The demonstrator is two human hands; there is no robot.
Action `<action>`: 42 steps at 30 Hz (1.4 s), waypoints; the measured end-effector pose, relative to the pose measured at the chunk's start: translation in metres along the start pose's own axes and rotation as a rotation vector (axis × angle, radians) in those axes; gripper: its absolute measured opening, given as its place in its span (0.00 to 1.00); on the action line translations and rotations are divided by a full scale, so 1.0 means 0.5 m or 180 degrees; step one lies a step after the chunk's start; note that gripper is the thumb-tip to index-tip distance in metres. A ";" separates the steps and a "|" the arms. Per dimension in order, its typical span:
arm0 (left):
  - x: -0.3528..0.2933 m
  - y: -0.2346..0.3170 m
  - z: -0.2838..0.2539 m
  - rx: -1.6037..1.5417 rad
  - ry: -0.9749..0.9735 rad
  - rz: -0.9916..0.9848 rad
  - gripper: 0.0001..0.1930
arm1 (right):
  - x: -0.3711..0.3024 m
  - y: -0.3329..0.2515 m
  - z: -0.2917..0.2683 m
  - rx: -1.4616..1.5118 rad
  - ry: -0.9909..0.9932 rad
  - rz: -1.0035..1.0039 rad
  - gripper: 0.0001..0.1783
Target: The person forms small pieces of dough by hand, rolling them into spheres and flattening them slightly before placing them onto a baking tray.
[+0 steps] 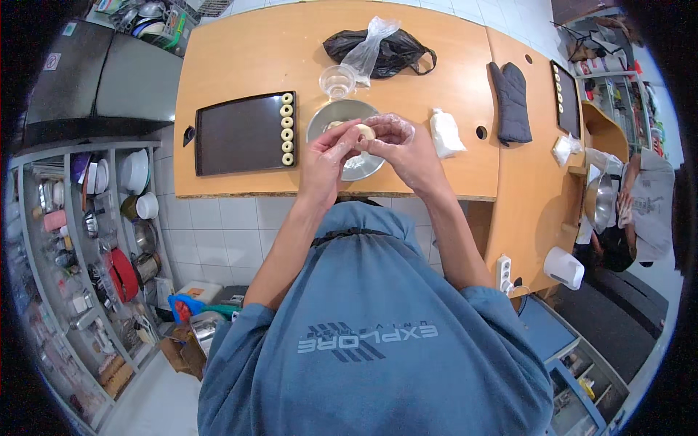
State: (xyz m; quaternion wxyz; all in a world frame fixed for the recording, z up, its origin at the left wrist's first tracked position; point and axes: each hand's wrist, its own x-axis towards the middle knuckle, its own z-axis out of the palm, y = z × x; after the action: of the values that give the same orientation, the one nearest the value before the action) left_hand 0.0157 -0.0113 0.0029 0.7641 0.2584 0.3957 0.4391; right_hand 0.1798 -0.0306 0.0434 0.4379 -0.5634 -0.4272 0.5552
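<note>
A small piece of pale dough [366, 132] is pinched between my two hands above a metal bowl [361, 168]. My left hand [331, 150] closes on it from the left with thumb and fingers. From the right, my right hand [400, 141] grips the same piece, its curled fingers dusted with white flour. Much of the bowl's inside is hidden behind my hands, though some pale dough shows at its left. Left of the bowl lies a dark baking tray [240, 138] with several dough rings [287, 122] in one column along its right edge.
Behind the bowl stand a clear plastic cup [337, 81] and a black plastic bag [396, 54]. A bag of white powder [446, 133] and a dark oven mitt [512, 103] lie to the right. Another tray [566, 100] and a person with a metal bowl [600, 202] are farther right.
</note>
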 end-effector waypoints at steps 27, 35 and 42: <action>-0.007 0.007 -0.017 -0.0853 -0.0507 -0.0452 0.14 | -0.006 -0.022 -0.007 0.0083 0.0148 0.0570 0.14; 0.000 -0.008 -0.019 -0.0369 -0.0518 -0.0077 0.17 | -0.009 -0.010 -0.007 0.0464 0.0158 0.0558 0.16; -0.006 -0.010 -0.014 -0.0575 -0.0496 -0.0116 0.13 | -0.008 -0.010 -0.008 0.0326 0.0113 0.0649 0.15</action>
State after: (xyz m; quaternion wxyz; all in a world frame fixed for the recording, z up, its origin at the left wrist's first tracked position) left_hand 0.0114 -0.0158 -0.0035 0.8206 0.2146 0.2985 0.4375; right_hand 0.1835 -0.0333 0.0491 0.4149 -0.5905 -0.3310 0.6080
